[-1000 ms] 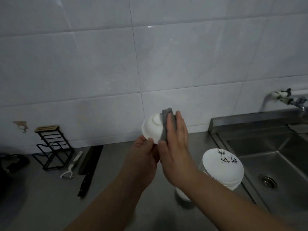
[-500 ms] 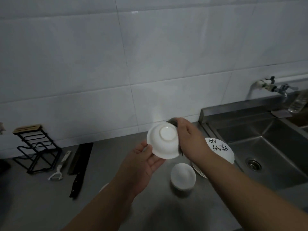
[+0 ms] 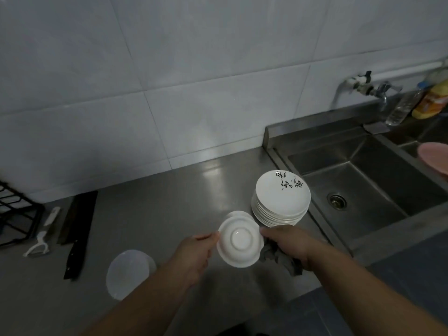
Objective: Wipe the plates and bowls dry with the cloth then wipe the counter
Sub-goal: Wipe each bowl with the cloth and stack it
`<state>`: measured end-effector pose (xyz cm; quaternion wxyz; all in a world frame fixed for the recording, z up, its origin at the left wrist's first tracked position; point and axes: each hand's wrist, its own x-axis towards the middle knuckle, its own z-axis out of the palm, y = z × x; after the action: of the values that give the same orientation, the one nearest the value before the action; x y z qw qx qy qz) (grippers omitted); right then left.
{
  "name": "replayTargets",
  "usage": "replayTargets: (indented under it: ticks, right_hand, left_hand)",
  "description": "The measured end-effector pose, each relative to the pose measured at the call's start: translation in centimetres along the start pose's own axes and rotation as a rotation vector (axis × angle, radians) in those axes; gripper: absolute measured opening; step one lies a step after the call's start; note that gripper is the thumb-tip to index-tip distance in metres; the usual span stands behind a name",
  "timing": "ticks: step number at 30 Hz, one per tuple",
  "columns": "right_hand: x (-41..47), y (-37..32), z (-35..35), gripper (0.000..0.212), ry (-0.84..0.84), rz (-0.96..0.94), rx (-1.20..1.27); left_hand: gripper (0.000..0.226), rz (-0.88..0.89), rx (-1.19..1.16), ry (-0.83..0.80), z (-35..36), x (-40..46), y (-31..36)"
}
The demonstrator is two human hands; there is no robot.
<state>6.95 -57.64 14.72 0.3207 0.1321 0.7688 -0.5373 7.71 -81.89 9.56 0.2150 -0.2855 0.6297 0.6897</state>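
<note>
Holding an upturned bowl (image 3: 240,241) by its rim, the left hand (image 3: 194,253) pinches one side while the right hand (image 3: 288,246), clutching the cloth (image 3: 278,257), steadies the other, apparently lowering it onto another bowl beside the plates (image 3: 281,197) near the desk's (image 3: 157,214) sink edge.

Left hand (image 3: 194,253): extended from lower centre on a bare forearm, fingers curled, the rim of an upturned bowl (image 3: 240,242) pinched at its left edge. Right hand (image 3: 291,246): extended from lower right, knuckles upward, a grey cloth (image 3: 278,259) bunched beneath the palm, fingertips laid against the bowl's right rim.
</note>
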Motion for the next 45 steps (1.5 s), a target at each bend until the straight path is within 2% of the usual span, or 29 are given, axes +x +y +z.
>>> replayTargets:
  ticks: [3,6,7,10,15,17,19,24,27,33,37,41,45]
  right_hand:
    - [0.9,0.7,0.1,0.048,0.034,0.011,0.131]
    - [2.6,1.4,0.1,0.058,0.08,0.011,0.042]
    - [3.4,1.8,0.1,0.052,0.101,-0.006,0.004]
    - [5.4,3.0,0.2,0.01,0.171,-0.076,-0.019]
    - [8.3,3.5,0.6,0.033,0.241,-0.132,-0.236]
    - [9.4,3.3,0.6,0.037,0.249,-0.146,-0.301]
    - [10.3,3.1,0.7,0.037,0.25,-0.156,-0.334]
    - [11.9,3.3,0.8,0.036,0.264,-0.164,-0.406]
    - [12.0,3.4,0.6,0.033,0.296,-0.173,-0.434]
    - [11.0,3.4,-0.2,0.027,0.363,-0.164,-0.463]
    - [10.0,3.2,0.4,0.025,0.378,-0.217,-0.522]
    - [9.2,2.3,2.6,0.029,0.32,-0.244,-0.552]
    - [9.1,0.7,6.0,0.035,0.24,-0.249,-0.639]
  left_hand:
    - [0.022,0.026,-0.014,0.021,1.1,1.2,-0.8]
    - [0.022,0.047,-0.039,0.045,2.0,1.8,-0.8]
    - [0.02,0.052,-0.072,0.052,2.4,1.9,-0.8]
    - [0.015,0.132,-0.049,0.073,3.2,2.7,-1.1]
    - [0.025,0.157,0.119,0.176,2.9,5.8,-1.8]
    - [0.016,0.149,0.19,0.21,2.7,7.2,-2.1]
    - [0.013,0.154,0.247,0.236,2.4,9.0,-2.8]
    - [0.03,0.188,0.358,0.252,2.9,9.4,-2.2]
    - [0.023,0.216,0.443,0.264,3.1,9.4,-2.4]
    - [0.022,0.293,0.574,0.225,3.3,9.0,-2.6]
    - [0.042,0.327,0.62,0.202,2.9,8.6,-2.5]
    - [0.057,0.389,0.692,0.21,0.8,7.3,-2.3]
    - [0.046,0.458,0.766,0.29,-4.0,5.1,-2.1]
